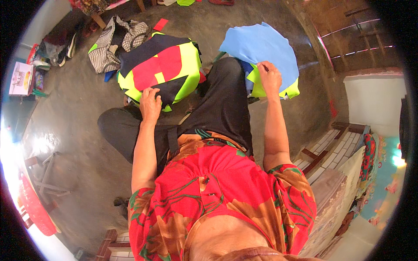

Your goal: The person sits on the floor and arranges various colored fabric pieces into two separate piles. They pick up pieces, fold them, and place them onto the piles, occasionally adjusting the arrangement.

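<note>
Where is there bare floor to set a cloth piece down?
Bare floor lies left of the neon pile, below the checked cloth. Crowded: left hand on that pile, right hand on the blue stack.

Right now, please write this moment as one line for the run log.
left hand: rests on multicolour fabric stack | right hand: pinching blue fabric sheet | person seated on floor
</note>
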### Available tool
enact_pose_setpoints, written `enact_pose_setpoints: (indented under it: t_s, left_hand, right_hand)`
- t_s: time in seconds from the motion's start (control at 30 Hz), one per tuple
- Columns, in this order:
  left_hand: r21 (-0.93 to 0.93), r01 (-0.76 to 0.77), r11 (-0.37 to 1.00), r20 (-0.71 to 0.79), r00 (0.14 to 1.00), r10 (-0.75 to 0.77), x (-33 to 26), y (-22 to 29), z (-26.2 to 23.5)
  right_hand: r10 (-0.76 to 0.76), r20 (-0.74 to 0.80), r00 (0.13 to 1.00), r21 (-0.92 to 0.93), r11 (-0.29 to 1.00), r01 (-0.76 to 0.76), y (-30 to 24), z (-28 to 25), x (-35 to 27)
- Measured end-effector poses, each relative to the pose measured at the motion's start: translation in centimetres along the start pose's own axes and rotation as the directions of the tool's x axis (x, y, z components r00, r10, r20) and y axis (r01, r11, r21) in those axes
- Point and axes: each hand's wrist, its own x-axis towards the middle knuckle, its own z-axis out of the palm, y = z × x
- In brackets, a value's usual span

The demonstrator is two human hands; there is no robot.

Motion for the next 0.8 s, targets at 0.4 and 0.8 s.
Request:
enact_pose_setpoints:
  t_s: [0.4,0.8]
  left_hand:
    - [-0.070,-0.048,0.996,-0.084,0.996,0.042,0.3,-0.8,0.2]
    - [-0.089,0.033,0.995,-0.032,0.999,-0.036,0.1,-0.5,-0.5]
  right_hand:
    - [-0.020,-0.019,1.000,0.268,0.963,0.024,0.9,-3.4,5.3]
    - [0.117,0.236,0.965,0.343,0.919,-0.196,1.9,-2.8,7.1]
